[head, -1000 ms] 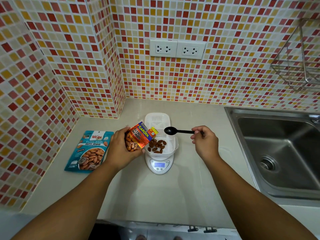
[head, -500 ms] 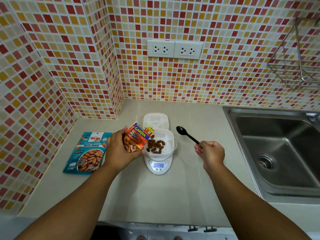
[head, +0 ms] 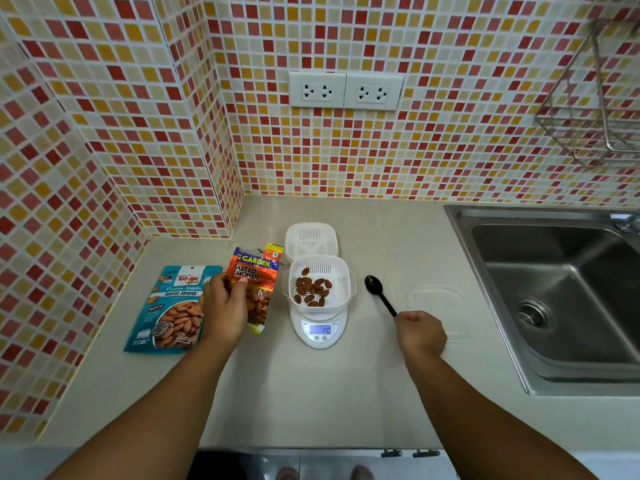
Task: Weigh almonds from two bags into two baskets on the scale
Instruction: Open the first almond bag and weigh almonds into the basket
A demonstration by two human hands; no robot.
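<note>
Left hand (head: 225, 311): grips an orange foil bag of salted almonds (head: 257, 285) by its middle, thumb across the front; bag upright, just left of the scale, mouth at the top beside the near basket.
Right hand (head: 419, 332): fingers curled round the end of the handle of a black plastic spoon (head: 380, 294); bowl of the spoon points away from the body, low over the counter just right of the scale, apart from the near basket; cannot tell whether it touches the counter.
Scale (head: 319, 325): small white digital kitchen scale in mid-counter between the two hands; lit blue display reads 20.
Near basket (head: 320, 271): white slotted plastic basket sitting on the scale platform.
Almonds (head: 313, 291): a loose scatter of brown nuts on the floor of the near basket.
Far basket (head: 311, 239): matching white slotted plastic basket on the counter just behind the scale, touching or nearly touching the near basket.
Second bag (head: 171, 310): teal pouch of roasted almonds lying flat on the counter, left of the left hand, partly covered by that hand.
Counter (head: 311, 393): pale beige stone top.
Clear lid (head: 440, 306): transparent plastic lid lying flat, right of the spoon and just beyond the right hand.
Sink (head: 568, 292): stainless steel basin at far right.
Wall (head: 415, 150): red, orange and cream mosaic tiles, with a white double socket (head: 345, 90) and a wire rack (head: 595, 109) at upper right.
</note>
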